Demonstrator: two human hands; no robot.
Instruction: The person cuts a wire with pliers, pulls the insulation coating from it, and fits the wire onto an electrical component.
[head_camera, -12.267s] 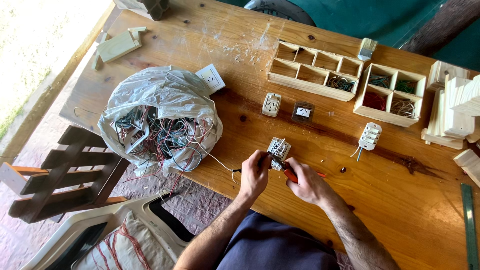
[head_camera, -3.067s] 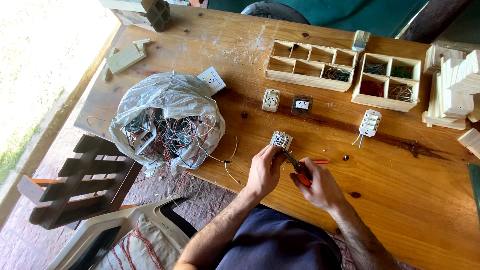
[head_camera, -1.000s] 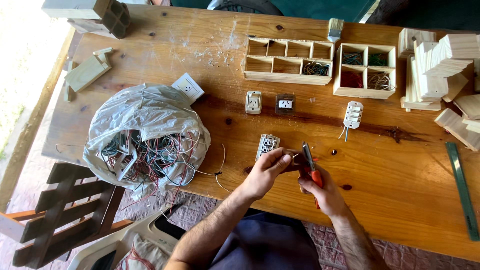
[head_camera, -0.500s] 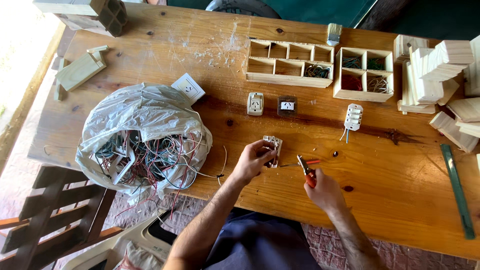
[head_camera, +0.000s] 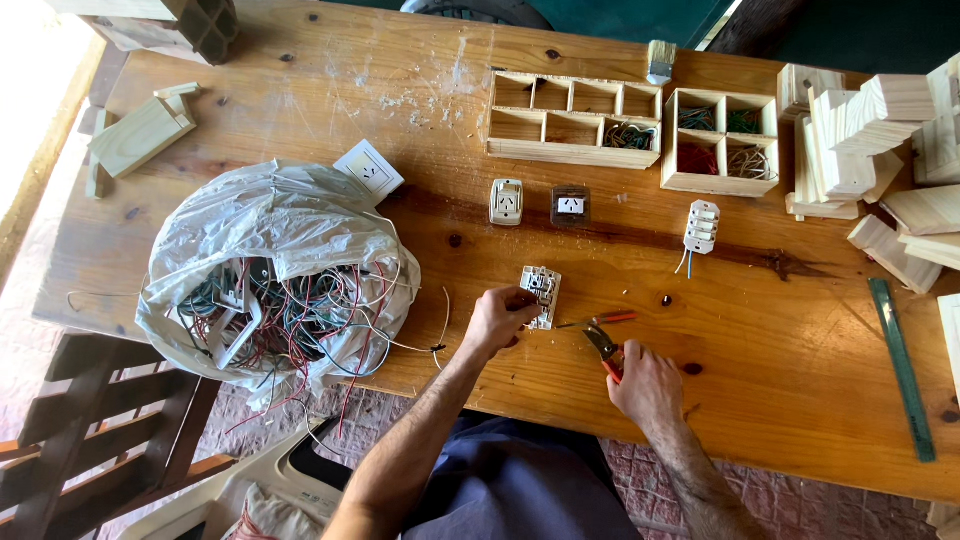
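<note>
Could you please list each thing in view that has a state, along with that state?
Left hand: gripping the switch module on the table.
Right hand: holding the red-handled pliers, jaws open.
Plastic bag: open, full of tangled wires.
Long wooden tray: mostly empty, one compartment with wire.
Square wooden tray: compartments filled with wire coils.

Soft, even daylight covers the table (head_camera: 780, 370). The ground at the far left edge is blown out white, so the brightest light sits there. Shadows stay faint, focus is sharp throughout, and the plastic bag (head_camera: 270, 225) glints mildly.
</note>
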